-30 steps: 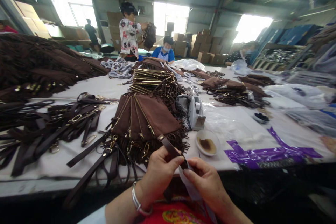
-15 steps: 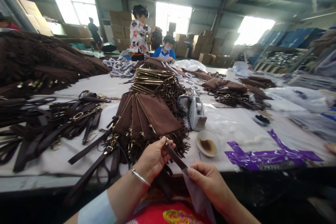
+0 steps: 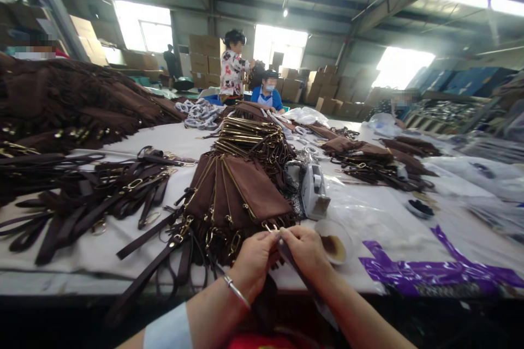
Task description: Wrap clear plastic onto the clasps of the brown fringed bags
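Observation:
My left hand [image 3: 258, 256] and my right hand [image 3: 306, 251] meet at the table's front edge, both closed on one dark brown strap [image 3: 301, 272]. A gold metal clasp [image 3: 270, 228] sticks out at the strap's upper end, by my fingertips. The strap's lower part hangs beneath my right hand. Just beyond my hands lie fanned brown zip pouches [image 3: 241, 185] with gold zips and fringed edges. More straps with gold clasps [image 3: 174, 242] hang over the front edge, left of my hands.
A tape dispenser [image 3: 315, 191], a dish with brown liquid [image 3: 333, 242] and purple plastic packaging [image 3: 442, 264] lie to the right. Loose dark straps [image 3: 85, 202] and a large brown heap [image 3: 73, 98] fill the left. Co-workers [image 3: 267, 92] are across the table.
My right hand has moved up along the strap to the clasp end, beside my left hand. The clasp now points away from me. The view has tilted up.

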`<state>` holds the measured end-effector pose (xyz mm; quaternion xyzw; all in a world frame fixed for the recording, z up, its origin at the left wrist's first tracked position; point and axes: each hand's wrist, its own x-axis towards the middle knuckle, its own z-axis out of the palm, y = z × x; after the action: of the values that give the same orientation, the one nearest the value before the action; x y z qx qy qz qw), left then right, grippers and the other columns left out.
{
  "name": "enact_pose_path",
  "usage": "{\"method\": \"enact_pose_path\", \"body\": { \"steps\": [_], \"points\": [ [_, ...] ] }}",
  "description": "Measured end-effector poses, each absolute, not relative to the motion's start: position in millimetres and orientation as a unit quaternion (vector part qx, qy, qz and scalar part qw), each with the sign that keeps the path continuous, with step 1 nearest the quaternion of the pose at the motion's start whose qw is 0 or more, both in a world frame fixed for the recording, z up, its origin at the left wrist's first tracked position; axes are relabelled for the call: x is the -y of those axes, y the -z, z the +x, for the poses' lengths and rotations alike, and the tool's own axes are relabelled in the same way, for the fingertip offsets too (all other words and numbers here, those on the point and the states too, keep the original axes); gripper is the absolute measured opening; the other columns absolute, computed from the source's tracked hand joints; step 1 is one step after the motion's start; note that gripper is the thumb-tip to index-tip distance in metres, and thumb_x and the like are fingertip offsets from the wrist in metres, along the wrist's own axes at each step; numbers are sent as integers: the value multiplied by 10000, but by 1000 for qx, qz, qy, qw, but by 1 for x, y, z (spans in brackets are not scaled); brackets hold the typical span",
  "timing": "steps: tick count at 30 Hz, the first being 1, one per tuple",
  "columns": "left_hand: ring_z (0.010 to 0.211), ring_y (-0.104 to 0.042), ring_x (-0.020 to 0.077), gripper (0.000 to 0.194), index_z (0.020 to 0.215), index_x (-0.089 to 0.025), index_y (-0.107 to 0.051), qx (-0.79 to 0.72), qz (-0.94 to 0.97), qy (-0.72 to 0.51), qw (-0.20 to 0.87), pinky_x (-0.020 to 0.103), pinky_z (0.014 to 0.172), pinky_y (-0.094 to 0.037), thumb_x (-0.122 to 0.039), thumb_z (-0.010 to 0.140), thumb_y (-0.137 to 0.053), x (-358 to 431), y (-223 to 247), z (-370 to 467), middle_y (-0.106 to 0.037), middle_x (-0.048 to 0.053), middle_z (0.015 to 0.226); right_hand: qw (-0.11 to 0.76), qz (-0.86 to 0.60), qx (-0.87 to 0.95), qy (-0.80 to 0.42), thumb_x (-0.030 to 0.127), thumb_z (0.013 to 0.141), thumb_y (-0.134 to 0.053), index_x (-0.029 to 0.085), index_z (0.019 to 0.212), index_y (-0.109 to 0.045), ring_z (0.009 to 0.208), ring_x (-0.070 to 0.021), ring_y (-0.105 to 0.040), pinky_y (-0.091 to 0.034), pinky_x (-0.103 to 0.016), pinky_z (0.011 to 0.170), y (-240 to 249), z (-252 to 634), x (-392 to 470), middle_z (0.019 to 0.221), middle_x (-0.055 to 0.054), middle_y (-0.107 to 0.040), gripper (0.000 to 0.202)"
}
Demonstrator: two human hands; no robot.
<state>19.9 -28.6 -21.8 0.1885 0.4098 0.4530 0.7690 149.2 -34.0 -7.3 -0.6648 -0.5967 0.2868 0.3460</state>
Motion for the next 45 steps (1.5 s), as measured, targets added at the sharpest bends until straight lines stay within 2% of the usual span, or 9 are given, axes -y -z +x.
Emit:
{"method": "enact_pose_path", "body": {
  "steps": [9, 15, 20, 23, 30, 32, 37, 41, 45],
  "points": [
    [725, -677, 184, 183, 858, -130, -598, -418, 85, -414, 804, 308, 675, -539, -310, 870, -575, 19, 31, -2, -688, 91, 835, 324, -665, 585, -334, 489, 841, -506, 143, 640, -691, 613, -167, -546, -372, -249, 572, 18, 150, 31, 602, -25, -634, 441],
    [685, -669, 167, 99, 847, -143, -569, -452, 113, -444, 766, 284, 622, -531, -195, 820, -650, 10, 25, 6, -680, 69, 800, 286, -674, 603, -317, 506, 846, -493, 147, 617, -669, 596, -159, -513, -339, -252, 555, 22, 152, 39, 566, -11, -585, 461],
    [721, -667, 183, 138, 832, -105, -634, -460, 177, -442, 750, 306, 668, -527, -240, 807, -649, 9, 27, 5, -709, 131, 872, 271, -679, 608, -311, 501, 857, -468, 147, 619, -678, 597, -160, -514, -319, -257, 554, 22, 150, 39, 569, -13, -590, 475],
    [690, -643, 178, 241, 740, -97, -668, -460, 241, -447, 728, 297, 680, -503, -334, 736, -715, 8, 34, 3, -699, 110, 772, 277, -671, 615, -307, 482, 859, -471, 149, 634, -696, 594, -162, -523, -316, -257, 552, 22, 145, 32, 575, -17, -608, 461],
    [468, -428, 93, 383, 507, -138, -591, -490, 357, -463, 647, 231, 477, -310, -462, 658, -731, 7, 44, 3, -513, -9, 484, 303, -664, 623, -281, 446, 867, -473, 165, 532, -604, 560, -152, -497, -311, -257, 547, 19, 125, 8, 524, -13, -573, 456],
    [466, -435, 97, 386, 518, -141, -594, -486, 358, -456, 654, 234, 479, -313, -475, 663, -722, 8, 45, 0, -511, -8, 483, 309, -653, 621, -304, 488, 882, -440, 168, 554, -590, 557, -153, -496, -325, -255, 542, 19, 126, 9, 529, -12, -565, 482],
    [524, -523, 136, 380, 591, -141, -625, -469, 329, -440, 691, 252, 536, -392, -501, 677, -707, 10, 46, -4, -559, 13, 518, 294, -626, 612, -383, 553, 881, -431, 155, 854, -677, 748, -200, -598, -419, -262, 648, 23, 148, 37, 784, -50, -688, 468],
    [521, -522, 136, 382, 578, -146, -607, -479, 334, -426, 692, 253, 539, -401, -498, 706, -687, 9, 46, -2, -561, 15, 511, 245, -639, 606, -405, 517, 848, -509, 156, 796, -687, 689, -189, -584, -404, -262, 608, 22, 154, 56, 727, -37, -677, 405],
    [492, -481, 121, 371, 554, -154, -589, -491, 368, -426, 665, 242, 515, -379, -459, 761, -637, 9, 48, -3, -530, 0, 492, 270, -657, 591, -383, 441, 832, -531, 170, 685, -662, 598, -168, -548, -379, -261, 571, 21, 143, 50, 601, -15, -633, 335]
  ]
}}
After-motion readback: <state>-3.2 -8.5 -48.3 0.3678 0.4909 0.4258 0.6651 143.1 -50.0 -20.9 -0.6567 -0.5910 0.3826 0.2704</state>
